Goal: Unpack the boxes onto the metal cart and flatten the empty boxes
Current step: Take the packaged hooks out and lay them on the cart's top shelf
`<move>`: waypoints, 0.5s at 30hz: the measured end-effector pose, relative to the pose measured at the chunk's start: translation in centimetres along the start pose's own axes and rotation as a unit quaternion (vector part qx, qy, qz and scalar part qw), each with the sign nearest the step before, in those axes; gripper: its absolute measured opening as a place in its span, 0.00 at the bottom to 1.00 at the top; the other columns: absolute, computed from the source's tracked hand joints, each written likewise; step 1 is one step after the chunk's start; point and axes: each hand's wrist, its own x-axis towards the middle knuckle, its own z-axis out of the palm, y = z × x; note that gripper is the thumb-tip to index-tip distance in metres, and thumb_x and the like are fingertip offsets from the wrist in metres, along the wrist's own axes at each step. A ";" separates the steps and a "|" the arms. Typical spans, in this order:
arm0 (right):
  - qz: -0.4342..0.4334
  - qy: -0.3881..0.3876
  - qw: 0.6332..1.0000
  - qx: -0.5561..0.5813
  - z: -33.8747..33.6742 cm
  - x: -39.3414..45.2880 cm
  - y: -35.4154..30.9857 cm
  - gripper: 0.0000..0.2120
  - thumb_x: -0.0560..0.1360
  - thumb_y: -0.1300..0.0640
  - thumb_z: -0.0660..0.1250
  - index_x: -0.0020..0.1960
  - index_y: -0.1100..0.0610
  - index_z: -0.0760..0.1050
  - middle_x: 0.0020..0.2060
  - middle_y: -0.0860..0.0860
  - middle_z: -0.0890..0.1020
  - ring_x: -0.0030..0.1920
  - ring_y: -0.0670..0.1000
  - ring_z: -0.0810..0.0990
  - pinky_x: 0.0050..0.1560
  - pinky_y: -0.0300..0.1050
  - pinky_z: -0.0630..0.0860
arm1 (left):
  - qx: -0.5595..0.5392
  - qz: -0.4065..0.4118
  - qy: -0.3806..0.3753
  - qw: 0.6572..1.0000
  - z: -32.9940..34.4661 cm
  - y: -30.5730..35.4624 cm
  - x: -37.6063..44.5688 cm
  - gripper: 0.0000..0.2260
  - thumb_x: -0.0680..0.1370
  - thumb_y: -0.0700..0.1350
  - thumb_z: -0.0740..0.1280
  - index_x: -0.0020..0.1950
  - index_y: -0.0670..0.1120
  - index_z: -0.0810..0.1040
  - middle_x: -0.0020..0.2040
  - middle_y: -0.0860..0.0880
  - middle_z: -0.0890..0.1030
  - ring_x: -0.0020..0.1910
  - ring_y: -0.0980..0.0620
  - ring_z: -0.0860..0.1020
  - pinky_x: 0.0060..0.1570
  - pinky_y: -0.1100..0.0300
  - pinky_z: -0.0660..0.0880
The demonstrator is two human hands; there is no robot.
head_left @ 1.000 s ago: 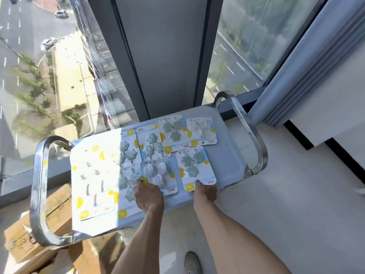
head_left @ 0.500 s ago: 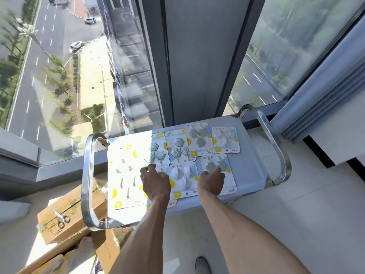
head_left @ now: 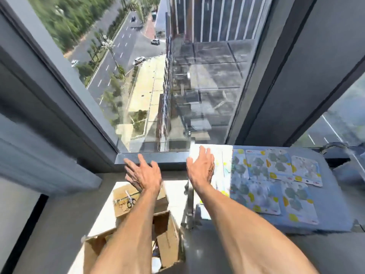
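The metal cart (head_left: 335, 218) stands at the right, its top covered with several blister-card packs (head_left: 276, 175) of hooks. My left hand (head_left: 145, 175) hangs in the air with fingers spread, above a closed cardboard box (head_left: 123, 202) on the floor. My right hand (head_left: 202, 167) is open too, over the cart's left end, holding nothing. An open cardboard box (head_left: 166, 238) lies below my left forearm, partly hidden by it.
A floor-to-ceiling window (head_left: 177, 76) with a grey sill (head_left: 152, 156) runs behind the boxes and cart. A grey curtain (head_left: 29, 159) hangs at the left. The cart's chrome handle (head_left: 189, 204) stands between the boxes and the cart top.
Both hands have lifted off the packs on the cart and swung left, fingers spread. The view has turned left, so the cart now sits at the right and the boxes below.
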 end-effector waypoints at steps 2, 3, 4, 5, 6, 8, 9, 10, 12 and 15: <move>-0.020 -0.026 0.999 -0.018 4.6 -2.7 -2.7 0.24 0.75 0.54 0.63 0.70 0.56 0.67 0.69 0.56 0.68 0.67 0.56 0.67 0.67 0.53 0.65 | 0.007 -0.036 -0.026 0.999 -1.4 -5.3 2.6 0.26 0.78 0.48 0.61 0.76 0.48 0.62 0.79 0.37 0.48 0.76 0.38 0.53 0.72 0.43 0.53; -0.030 -0.039 0.998 -0.032 7.2 -4.2 -3.7 0.23 0.75 0.54 0.63 0.69 0.56 0.67 0.67 0.56 0.70 0.66 0.56 0.68 0.66 0.52 0.67 | 0.009 -0.052 -0.041 0.998 -1.8 -8.1 3.8 0.25 0.78 0.47 0.61 0.76 0.47 0.62 0.79 0.38 0.48 0.76 0.38 0.53 0.72 0.43 0.54; -0.038 -0.052 0.997 -0.041 9.7 -5.7 -4.5 0.22 0.75 0.55 0.63 0.69 0.56 0.67 0.66 0.55 0.70 0.64 0.55 0.69 0.65 0.50 0.68 | 0.015 -0.061 -0.052 0.997 -2.2 -10.9 4.9 0.25 0.78 0.46 0.61 0.75 0.47 0.62 0.78 0.38 0.49 0.76 0.38 0.54 0.71 0.43 0.55; -0.038 -0.062 0.996 -0.044 11.9 -7.0 -4.8 0.21 0.76 0.55 0.63 0.68 0.55 0.67 0.65 0.54 0.71 0.63 0.54 0.70 0.63 0.48 0.69 | 0.025 -0.060 -0.061 0.996 -2.3 -13.2 5.7 0.23 0.78 0.45 0.61 0.73 0.47 0.63 0.77 0.38 0.51 0.74 0.38 0.57 0.70 0.44 0.57; -0.031 -0.077 0.996 -0.044 14.6 -8.5 -5.2 0.20 0.76 0.56 0.62 0.68 0.54 0.67 0.64 0.53 0.71 0.61 0.53 0.71 0.60 0.47 0.70 | 0.036 -0.063 -0.067 0.995 -2.4 -16.0 6.6 0.22 0.78 0.45 0.62 0.71 0.46 0.64 0.76 0.38 0.54 0.72 0.38 0.59 0.69 0.44 0.60; 0.006 -0.116 0.992 -0.042 19.7 -11.1 -5.2 0.15 0.77 0.56 0.62 0.63 0.53 0.69 0.59 0.53 0.74 0.54 0.51 0.74 0.51 0.43 0.71 | 0.052 -0.082 -0.085 0.992 -1.7 -21.5 8.1 0.20 0.78 0.45 0.62 0.69 0.46 0.66 0.72 0.39 0.61 0.68 0.39 0.65 0.65 0.46 0.63; 0.026 -0.138 0.989 -0.044 22.1 -12.3 -4.7 0.11 0.77 0.56 0.63 0.59 0.53 0.71 0.56 0.53 0.76 0.49 0.50 0.74 0.47 0.42 0.71 | 0.052 -0.097 -0.099 0.989 -1.1 -24.2 8.6 0.18 0.78 0.44 0.62 0.68 0.45 0.67 0.69 0.39 0.64 0.66 0.39 0.68 0.63 0.46 0.65; 0.048 -0.156 0.985 -0.047 23.8 -13.1 -4.0 0.08 0.76 0.57 0.63 0.56 0.53 0.72 0.52 0.53 0.78 0.45 0.50 0.75 0.43 0.42 0.72 | 0.055 -0.109 -0.116 0.986 -0.4 -26.4 8.9 0.18 0.78 0.44 0.61 0.67 0.45 0.68 0.67 0.40 0.67 0.63 0.39 0.70 0.62 0.46 0.67; 0.109 -0.198 0.972 -0.070 28.2 -14.9 -1.8 0.09 0.75 0.58 0.62 0.54 0.56 0.75 0.48 0.55 0.82 0.44 0.54 0.79 0.41 0.43 0.75 | 0.073 -0.125 -0.153 0.977 2.4 -31.2 9.2 0.16 0.77 0.43 0.61 0.64 0.43 0.71 0.62 0.40 0.73 0.59 0.39 0.75 0.57 0.48 0.71; 0.213 -0.262 0.937 -0.092 33.7 -16.8 3.1 0.11 0.74 0.58 0.62 0.55 0.59 0.77 0.51 0.59 0.82 0.52 0.60 0.80 0.45 0.42 0.73 | 0.077 -0.129 -0.210 0.966 7.3 -36.6 8.0 0.13 0.74 0.42 0.61 0.57 0.44 0.77 0.53 0.40 0.81 0.52 0.39 0.79 0.51 0.52 0.77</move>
